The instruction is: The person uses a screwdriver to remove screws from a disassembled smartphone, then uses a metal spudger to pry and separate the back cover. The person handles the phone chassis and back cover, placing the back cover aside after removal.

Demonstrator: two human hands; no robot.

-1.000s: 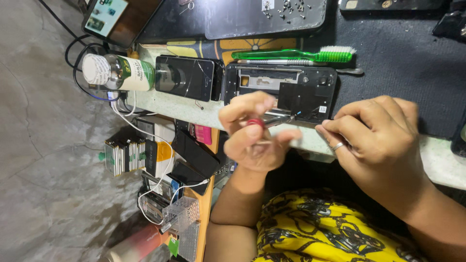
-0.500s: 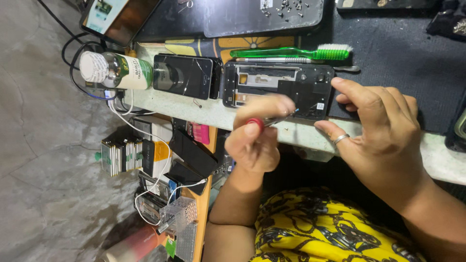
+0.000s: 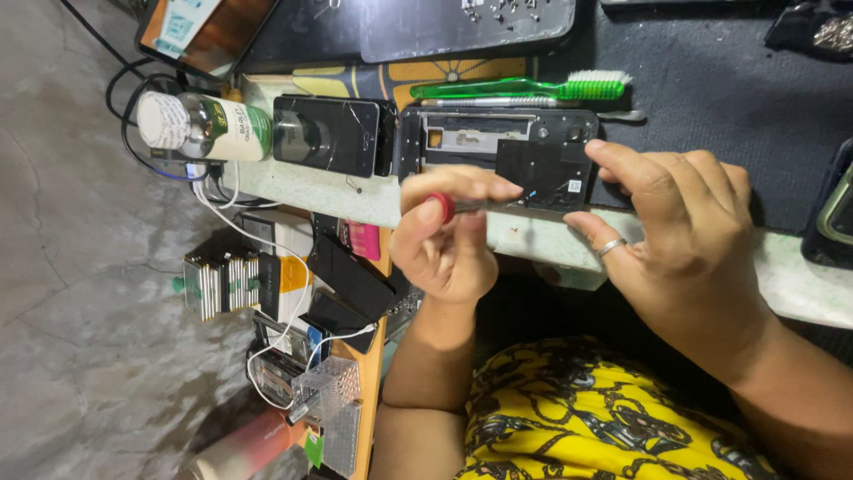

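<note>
Your left hand (image 3: pixel 444 236) pinches red-capped screwdriver (image 3: pixel 462 206), tip on opened phone (image 3: pixel 498 156); right hand (image 3: pixel 675 222) steadies phone's edge. Back cover already off, inner plate still on.

Green toothbrush (image 3: pixel 524 88) with white bristles. Black phone frame (image 3: pixel 498 156). Red-capped screwdriver (image 3: pixel 453 207). White bottle (image 3: pixel 200 127) with green label. Yellow shirt (image 3: pixel 586 418) with black swirls. Silver ring (image 3: pixel 610 247). Dark mat (image 3: pixel 711 133).
</note>
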